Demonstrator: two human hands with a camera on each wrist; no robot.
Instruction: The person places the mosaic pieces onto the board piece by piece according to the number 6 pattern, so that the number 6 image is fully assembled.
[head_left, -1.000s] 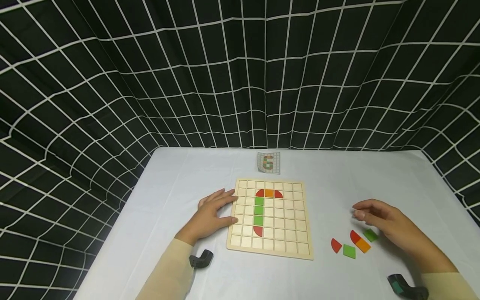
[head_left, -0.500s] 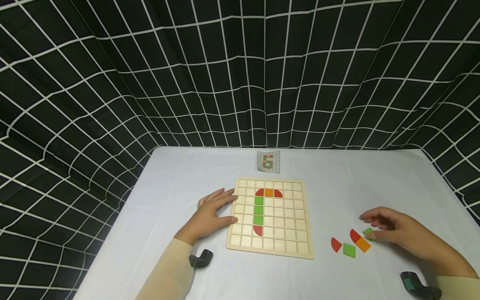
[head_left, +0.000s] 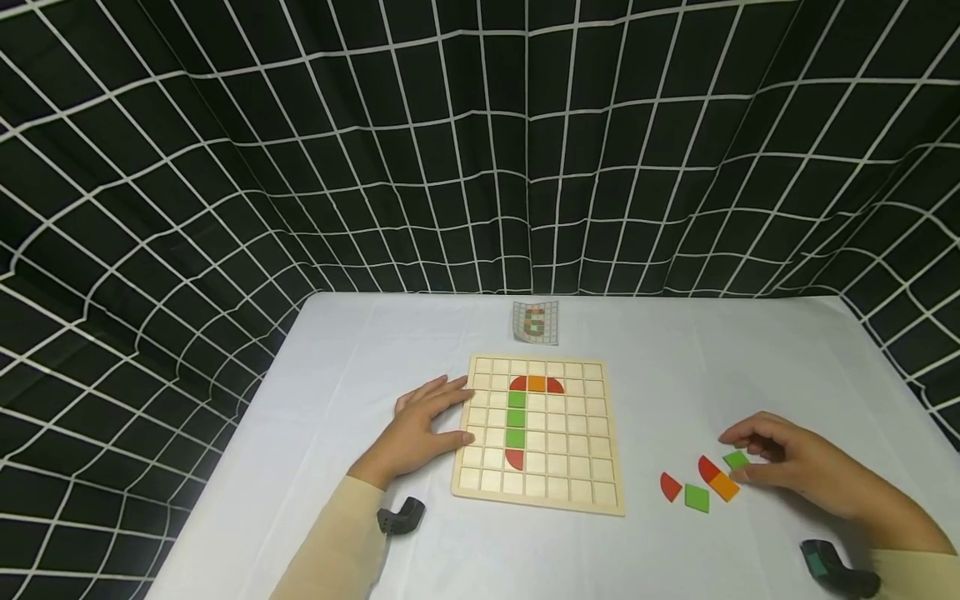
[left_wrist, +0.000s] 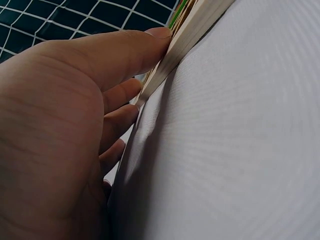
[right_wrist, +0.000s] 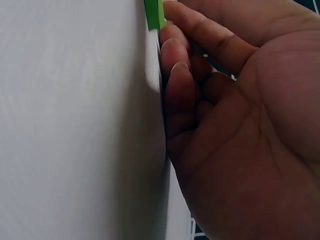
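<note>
My left hand (head_left: 429,429) rests at the left edge of the light wooden grid board (head_left: 570,493), thumb and fingertips touching its rim; the left wrist view shows the thumb (left_wrist: 135,50) against the board's side. My right hand (head_left: 787,457) is low over the table, its thumb touching a green square tile (head_left: 737,459). Thumb and index finger stand apart, the other fingers loosely curled; the right wrist view shows the green tile's edge (right_wrist: 154,14) at the fingertips. On the board, red quarter-round tiles (head_left: 515,458), an orange square (head_left: 537,383) and green squares (head_left: 516,418) form a hooked line.
Beside the right hand lie a loose red quarter-round (head_left: 670,487), a green square (head_left: 697,497), and another red piece (head_left: 707,468) against an orange square (head_left: 724,486). A small printed pattern card (head_left: 536,323) lies behind the board. Black gridded curtains (head_left: 525,167) surround the white table (head_left: 390,333).
My right hand has moved right and down to the green square, its thumb coming onto it; that tile has shifted slightly away from me. The left hand and board stay put.
</note>
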